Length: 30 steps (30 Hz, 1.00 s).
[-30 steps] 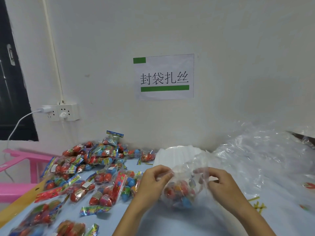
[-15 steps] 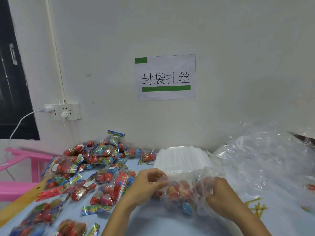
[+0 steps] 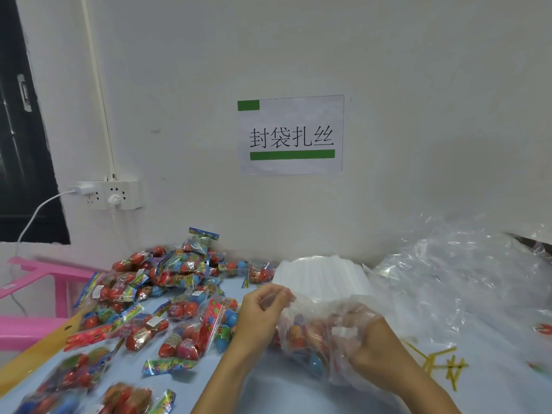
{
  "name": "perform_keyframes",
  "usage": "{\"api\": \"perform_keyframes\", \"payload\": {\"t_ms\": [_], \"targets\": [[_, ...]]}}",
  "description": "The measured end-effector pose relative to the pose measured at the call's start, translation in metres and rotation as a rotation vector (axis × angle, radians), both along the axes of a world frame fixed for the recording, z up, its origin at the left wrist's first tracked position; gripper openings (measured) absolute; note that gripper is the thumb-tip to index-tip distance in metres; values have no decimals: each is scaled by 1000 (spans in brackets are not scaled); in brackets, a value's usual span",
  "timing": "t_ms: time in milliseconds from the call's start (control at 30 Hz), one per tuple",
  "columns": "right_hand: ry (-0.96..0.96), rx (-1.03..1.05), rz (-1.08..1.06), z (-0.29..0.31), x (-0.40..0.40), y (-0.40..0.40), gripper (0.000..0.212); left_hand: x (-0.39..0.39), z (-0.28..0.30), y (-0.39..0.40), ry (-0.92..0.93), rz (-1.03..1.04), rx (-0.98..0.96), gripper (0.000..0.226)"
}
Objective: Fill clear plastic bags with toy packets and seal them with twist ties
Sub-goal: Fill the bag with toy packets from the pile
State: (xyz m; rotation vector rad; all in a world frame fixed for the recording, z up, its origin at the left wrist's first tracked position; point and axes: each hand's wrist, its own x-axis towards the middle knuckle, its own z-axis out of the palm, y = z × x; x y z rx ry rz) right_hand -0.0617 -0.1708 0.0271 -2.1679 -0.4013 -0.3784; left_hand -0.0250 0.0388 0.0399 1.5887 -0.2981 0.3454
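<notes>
A clear bag (image 3: pixel 310 333) filled with toy packets is held between both hands just above the blue table (image 3: pixel 268 392). Its long axis lies roughly level, running from left to right, with the gathered mouth pointing left and the bulging, filled end to the right. The mouth is pinched by the left hand (image 3: pixel 260 318), whose fingers are curled over the bunched film at the upper left of the bag. The filled end is gripped by the right hand (image 3: pixel 367 345), its fingers wrapped round the bag and seen partly through the plastic; red, orange and blue toys show inside, below and between the two grips.

To the left of the left hand, loose packets (image 3: pixel 167 294) are spread and piled across the table as far as the wall. Just behind the grips, a white stack of flat bags (image 3: pixel 322 276) is set against the wall. To the right of the right hand, a heap of crumpled clear film (image 3: pixel 463 279) is seen, and nearer, yellow ties (image 3: pixel 442 363) lie scattered on the table. A paper sign (image 3: pixel 291 134) is fixed to the wall above, and a socket (image 3: pixel 110 194) with a white cable is mounted further left. A pink stool (image 3: pixel 35 297) is seen at the far left edge.
</notes>
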Motion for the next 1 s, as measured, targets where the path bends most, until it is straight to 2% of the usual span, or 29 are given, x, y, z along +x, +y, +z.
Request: {"api": "perform_keyframes", "payload": {"t_ms": [100, 233, 367, 500, 600, 633, 733, 867, 1000], "targets": [[25, 10, 49, -9, 2, 4, 25, -1, 0, -2, -29, 3, -7, 13], [80, -116, 78, -11, 7, 8, 23, 0, 1, -2, -43, 10, -25, 25], [109, -240, 10, -16, 10, 8, 28, 3, -1, 0, -29, 22, -22, 33], [41, -68, -65, -8, 5, 5, 27, 8, 1, 8, 51, 72, -118, 40], [-89, -25, -100, 3, 5, 1, 61, 16, -5, 15, 171, 168, -186, 39], [-95, 12, -128, 4, 5, -1, 64, 18, -7, 15, 196, 185, -170, 34], [-67, 117, -254, 8, 9, -10, 50, 19, -13, 11, 264, 182, -85, 33], [-69, 328, -390, 12, 10, -22, 50, 19, -16, 3, 376, 94, 2, 57], [-65, 520, -497, 17, 9, -32, 44, 12, -12, -8, 453, -58, -23, 55]]}}
